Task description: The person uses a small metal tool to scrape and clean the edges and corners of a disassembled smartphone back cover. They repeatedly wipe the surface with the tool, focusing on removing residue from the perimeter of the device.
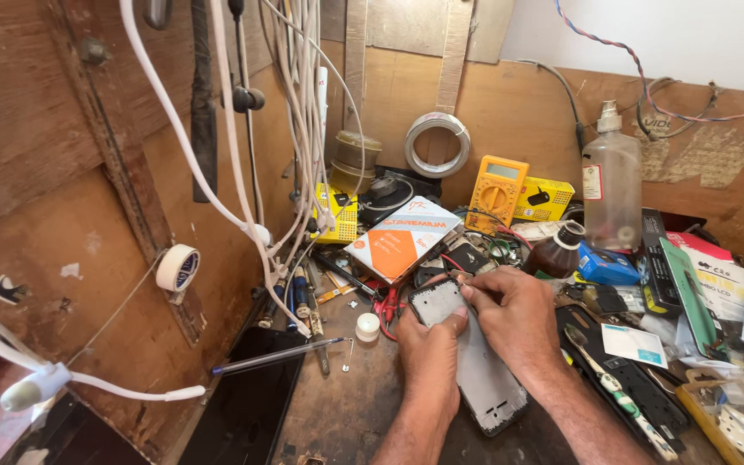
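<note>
**Holding a stripped phone frame over a packed repair surface**

Both hands are on the same thing: a grey phone frame (pixel 475 362), long and flat, with a few small cutouts near its top end. It lies at an angle in the middle of the surface (pixel 346 405), lower end pointing toward the person. The left hand (pixel 428 357) is closed around the frame's left edge with its thumb pressed on the top part. The right hand (pixel 514 319) pinches the upper corner with its fingertips.

Around it, pretty cluttered. An orange and white box (pixel 402 237) sits just behind the hands, with a yellow multimeter (pixel 494 194) further back. A clear plastic bottle (pixel 611 181) stands to the right. White cables (pixel 294 129) hang down on the left, and a pen (pixel 277 356) lies near a small white cap (pixel 368 325).
</note>
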